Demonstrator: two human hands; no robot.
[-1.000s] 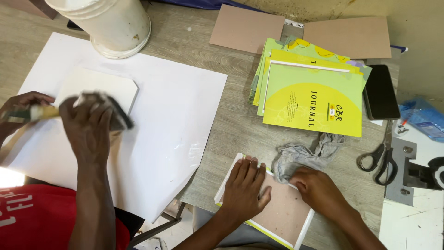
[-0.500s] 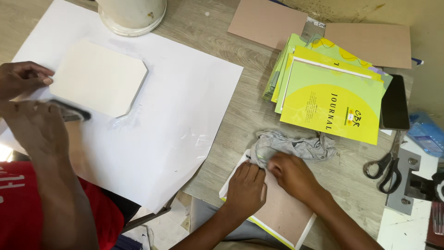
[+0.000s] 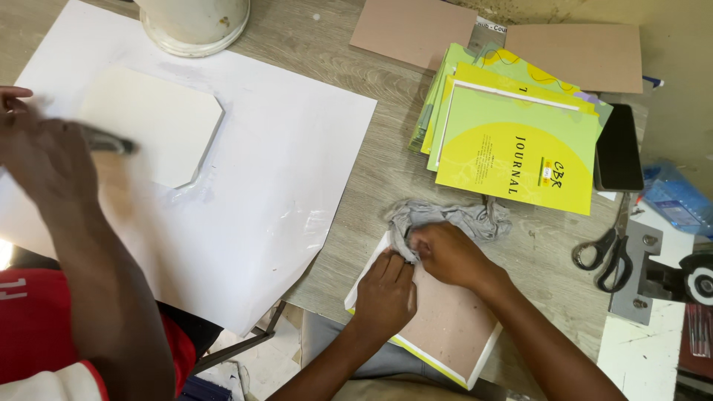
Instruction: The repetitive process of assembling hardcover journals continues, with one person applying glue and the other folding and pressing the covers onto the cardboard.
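Grey rag (image 3: 453,219) pinched in right hand (image 3: 449,254); left hand (image 3: 386,293) flat, pinning the board cover (image 3: 445,327). Risk: cover slipping, paper edge creasing.

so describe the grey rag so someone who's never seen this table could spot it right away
Start at the stack of yellow-green paper booklets on the wooden table. Just below its lower left corner lies the crumpled grey cloth rag, with the right hand gripping its left end over a brown-backed board. It is the only soft, wrinkled thing there; its neighbours are all flat and stiff.
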